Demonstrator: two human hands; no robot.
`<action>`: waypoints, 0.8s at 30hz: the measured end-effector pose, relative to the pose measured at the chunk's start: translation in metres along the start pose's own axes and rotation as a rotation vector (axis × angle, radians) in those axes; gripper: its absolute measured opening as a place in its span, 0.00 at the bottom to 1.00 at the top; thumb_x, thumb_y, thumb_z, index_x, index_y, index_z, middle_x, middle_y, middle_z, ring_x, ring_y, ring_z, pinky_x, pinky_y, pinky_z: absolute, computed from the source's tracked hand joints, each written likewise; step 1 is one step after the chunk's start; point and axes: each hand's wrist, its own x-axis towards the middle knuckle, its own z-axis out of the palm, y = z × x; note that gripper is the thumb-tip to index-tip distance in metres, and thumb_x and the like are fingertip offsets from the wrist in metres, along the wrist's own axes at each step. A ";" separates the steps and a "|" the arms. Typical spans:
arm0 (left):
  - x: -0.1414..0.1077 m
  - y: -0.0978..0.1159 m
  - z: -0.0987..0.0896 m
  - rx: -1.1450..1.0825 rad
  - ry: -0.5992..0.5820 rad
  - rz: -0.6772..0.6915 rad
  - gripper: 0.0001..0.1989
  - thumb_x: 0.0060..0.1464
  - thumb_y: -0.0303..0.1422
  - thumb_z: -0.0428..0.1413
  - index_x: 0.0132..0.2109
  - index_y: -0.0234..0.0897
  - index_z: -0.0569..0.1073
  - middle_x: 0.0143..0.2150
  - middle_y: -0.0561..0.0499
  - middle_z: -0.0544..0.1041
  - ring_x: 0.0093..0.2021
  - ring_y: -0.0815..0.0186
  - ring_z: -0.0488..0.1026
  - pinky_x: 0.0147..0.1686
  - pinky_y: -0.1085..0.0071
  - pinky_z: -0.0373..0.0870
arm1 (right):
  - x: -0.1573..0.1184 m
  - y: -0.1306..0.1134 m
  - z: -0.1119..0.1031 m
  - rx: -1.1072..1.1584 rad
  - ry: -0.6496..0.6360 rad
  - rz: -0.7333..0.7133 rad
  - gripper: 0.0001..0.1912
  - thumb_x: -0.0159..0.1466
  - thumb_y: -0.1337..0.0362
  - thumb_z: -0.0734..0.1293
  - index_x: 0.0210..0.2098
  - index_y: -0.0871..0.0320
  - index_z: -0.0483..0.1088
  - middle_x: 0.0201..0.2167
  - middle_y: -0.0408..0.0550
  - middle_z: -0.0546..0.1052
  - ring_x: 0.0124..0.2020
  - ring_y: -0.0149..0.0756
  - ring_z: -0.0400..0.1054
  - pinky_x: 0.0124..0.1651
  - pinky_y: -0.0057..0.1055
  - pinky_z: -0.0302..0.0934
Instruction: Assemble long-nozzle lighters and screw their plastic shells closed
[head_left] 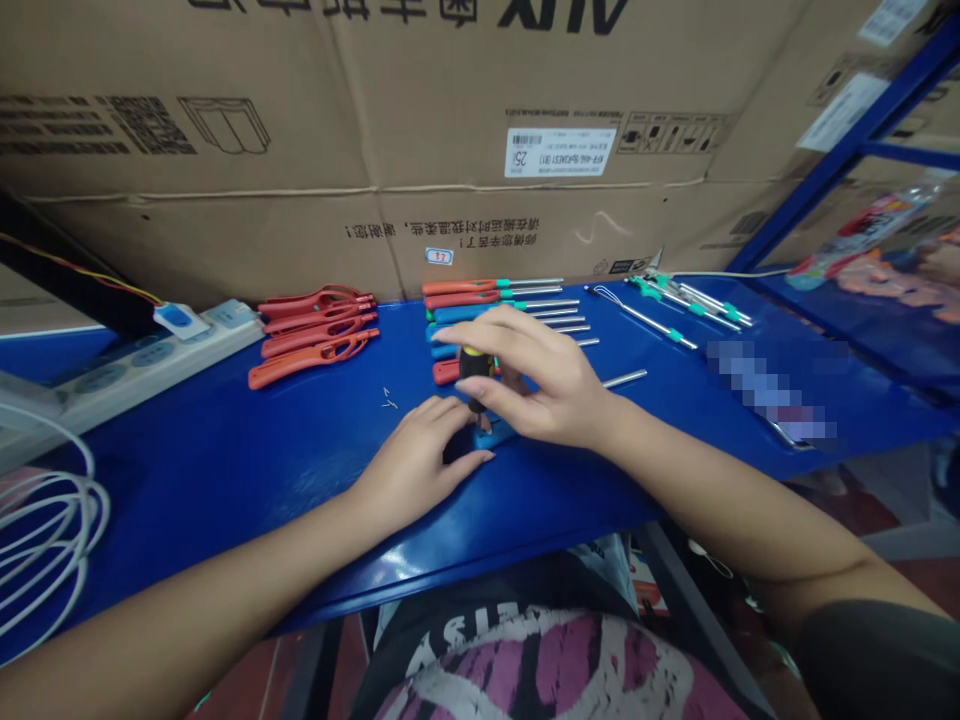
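Note:
My right hand (536, 375) is wrapped round an upright screwdriver (475, 368) with a black and yellow handle. Its shaft points down at a blue lighter-like piece (495, 434) on the table. My left hand (424, 455) lies low beside that piece, its fingers holding the piece's near end. Part of the blue piece is hidden under my right hand. A few tiny screws (389, 399) lie left of my hands. Behind my hands, blue, red and orange handles with metal rods (457, 288) form a column.
Red and orange handle shells (315, 362) are stacked at the left, near a white power strip (142, 372) and coiled cable (56, 530). Metal rods with green parts (694, 303) and a blurred phone-like object (772, 395) lie right. A large cardboard box (300, 150) stands behind the blue table (217, 480).

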 end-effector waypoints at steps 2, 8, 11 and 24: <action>0.000 0.001 -0.001 -0.001 -0.003 0.015 0.09 0.61 0.34 0.61 0.47 0.39 0.73 0.48 0.47 0.78 0.50 0.55 0.73 0.51 0.56 0.70 | 0.000 -0.003 0.000 0.062 -0.049 0.012 0.17 0.73 0.63 0.61 0.58 0.61 0.69 0.50 0.54 0.77 0.51 0.36 0.71 0.48 0.32 0.71; -0.001 0.000 0.000 0.000 0.009 0.017 0.09 0.61 0.34 0.62 0.47 0.39 0.73 0.46 0.47 0.78 0.49 0.54 0.74 0.49 0.55 0.71 | 0.000 -0.004 -0.001 0.067 -0.043 0.012 0.12 0.72 0.63 0.64 0.53 0.58 0.72 0.45 0.50 0.80 0.45 0.33 0.74 0.49 0.33 0.71; -0.002 -0.001 0.002 0.000 -0.003 -0.007 0.12 0.61 0.35 0.62 0.50 0.38 0.73 0.47 0.45 0.78 0.49 0.52 0.75 0.49 0.54 0.72 | -0.002 -0.004 0.002 -0.007 -0.045 -0.056 0.12 0.71 0.63 0.66 0.52 0.58 0.72 0.45 0.51 0.80 0.45 0.34 0.74 0.49 0.33 0.71; -0.001 0.017 -0.023 0.168 -0.131 -0.065 0.25 0.59 0.33 0.60 0.62 0.40 0.67 0.55 0.44 0.76 0.55 0.51 0.72 0.55 0.50 0.71 | 0.000 0.051 -0.091 -0.483 0.368 0.116 0.09 0.64 0.61 0.70 0.45 0.54 0.73 0.39 0.47 0.75 0.34 0.35 0.70 0.36 0.33 0.68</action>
